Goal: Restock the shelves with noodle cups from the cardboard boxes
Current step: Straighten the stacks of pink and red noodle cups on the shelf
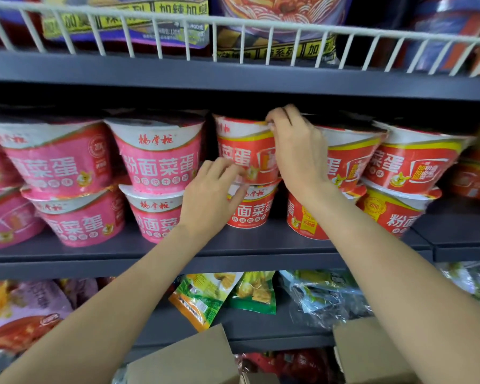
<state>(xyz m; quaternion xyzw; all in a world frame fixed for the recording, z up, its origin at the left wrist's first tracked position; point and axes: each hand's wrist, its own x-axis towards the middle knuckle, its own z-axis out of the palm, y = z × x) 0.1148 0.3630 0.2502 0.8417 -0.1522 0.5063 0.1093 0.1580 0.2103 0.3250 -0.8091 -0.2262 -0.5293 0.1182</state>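
Observation:
A red noodle cup (243, 149) sits on top of another red cup (251, 207) on the grey middle shelf (233, 245). My right hand (297, 153) grips the upper cup at its rim and right side. My left hand (212, 195) holds the cup's lower left edge with curled fingers. Pink noodle cups (158, 156) are stacked two high to the left, and more red cups (410, 162) stand stacked to the right. Open cardboard box flaps (186, 358) show at the bottom.
A white wire rail (233, 26) fronts the upper shelf, which holds large noodle packs. The shelf below holds green and yellow snack bags (203, 297) and clear plastic packs (324, 297). A second box flap (369, 356) is at bottom right.

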